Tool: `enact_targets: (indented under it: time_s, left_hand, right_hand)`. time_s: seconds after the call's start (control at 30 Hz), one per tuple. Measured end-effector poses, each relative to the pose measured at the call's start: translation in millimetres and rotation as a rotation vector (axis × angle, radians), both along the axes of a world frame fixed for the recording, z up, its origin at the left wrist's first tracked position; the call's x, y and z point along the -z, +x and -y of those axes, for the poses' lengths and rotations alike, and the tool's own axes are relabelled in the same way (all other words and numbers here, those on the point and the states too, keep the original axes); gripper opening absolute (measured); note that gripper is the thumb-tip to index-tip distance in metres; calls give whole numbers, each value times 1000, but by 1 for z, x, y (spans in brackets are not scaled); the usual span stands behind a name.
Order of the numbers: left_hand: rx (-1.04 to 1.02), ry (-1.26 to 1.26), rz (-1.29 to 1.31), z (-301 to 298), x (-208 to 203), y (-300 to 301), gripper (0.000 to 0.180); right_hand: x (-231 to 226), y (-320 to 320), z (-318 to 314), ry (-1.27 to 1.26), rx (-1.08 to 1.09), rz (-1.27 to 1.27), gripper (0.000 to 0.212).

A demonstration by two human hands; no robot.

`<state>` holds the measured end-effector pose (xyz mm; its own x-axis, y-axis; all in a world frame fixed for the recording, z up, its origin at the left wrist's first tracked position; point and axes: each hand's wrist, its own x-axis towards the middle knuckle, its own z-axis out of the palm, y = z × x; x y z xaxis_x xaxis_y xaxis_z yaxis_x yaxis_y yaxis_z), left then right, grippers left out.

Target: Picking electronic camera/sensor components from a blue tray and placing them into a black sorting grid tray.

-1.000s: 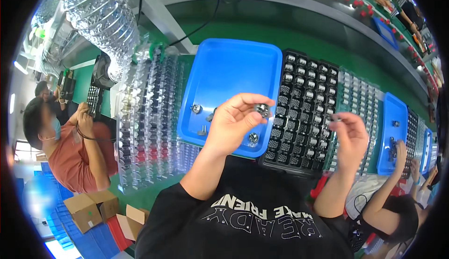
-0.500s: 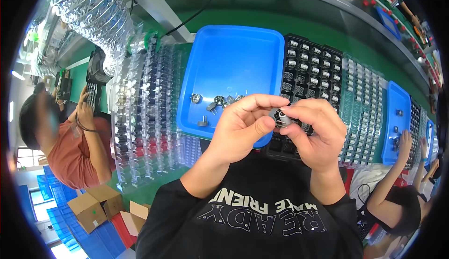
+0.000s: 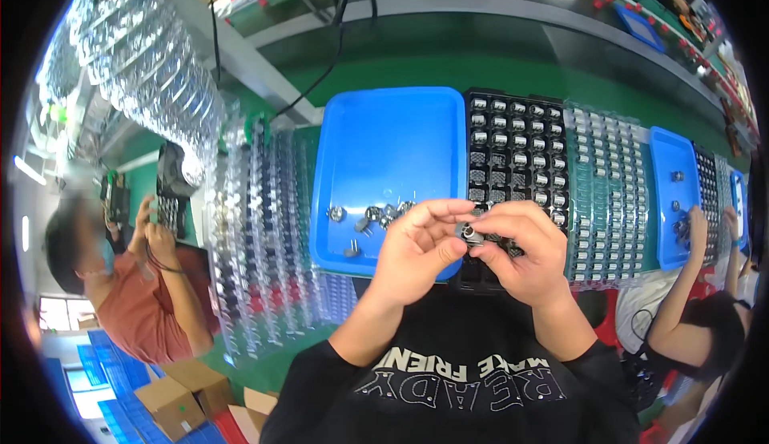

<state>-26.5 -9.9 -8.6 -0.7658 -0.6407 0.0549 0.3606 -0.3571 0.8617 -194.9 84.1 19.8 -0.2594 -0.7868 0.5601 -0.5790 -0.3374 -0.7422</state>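
Now my right hand has joined my left hand; both pinch a small grey metal cylinder, long axis tilted, top leaning left.

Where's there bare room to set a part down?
Large blue tray: open floor between its far rim and the small metal parts. Also the green tabletop strip between that tray and the grey beam. Crowded: its near side, by the left hand; black tray, clear tray, lined with parts.

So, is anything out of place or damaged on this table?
Nothing clearly stands out. Loose metal parts lie scattered in the blue tray, unlike the orderly black tray, but nothing looks spilled. The held part is too small to check for damage.
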Motion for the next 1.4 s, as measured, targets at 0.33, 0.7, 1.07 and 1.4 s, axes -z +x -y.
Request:
enact_targets:
  time_s: [0.33,0.7,1.07,1.4]
  left_hand:
    - [-392,-1143,930,38,8,21,51]
    - [-438,-1103,1225,53,26,28,24]
    - [-607,-929,1128,60,24,35,20]
    - [-658,-628,865,63,17,27,13]
  right_hand:
    - [20,-43,-11,322,0,-95,10]
    - [50,-68,86,421,262,-496,6]
    - [27,-155,29,695,698,-247,37]
    - [59,-220,-35,787,813,-6,28]
